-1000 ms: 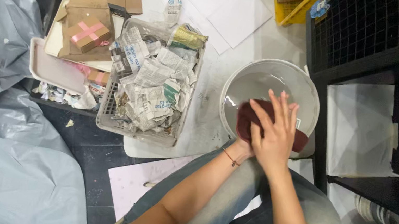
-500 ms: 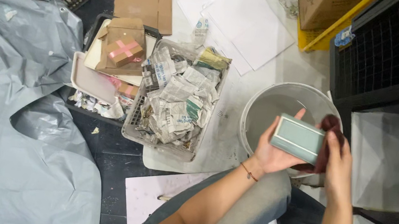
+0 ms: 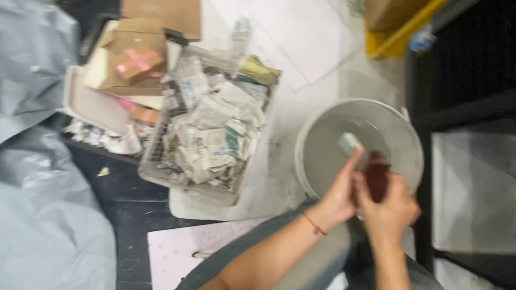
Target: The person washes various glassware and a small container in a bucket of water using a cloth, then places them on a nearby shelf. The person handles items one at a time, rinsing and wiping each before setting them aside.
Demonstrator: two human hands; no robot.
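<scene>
I see both hands over the grey bucket w/ water — left hand closed on the pale-green tile, right hand gripping the dark-red cloth against it — wiping looks mid-way, can't tell how clean, pic's blurred.

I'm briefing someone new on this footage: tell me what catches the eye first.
Both hands meet over the grey bucket at centre right: the left hand holds a pale green block, the right hand a dark red cloth. Left of them, a crate overflows with crumpled newspaper.
</scene>
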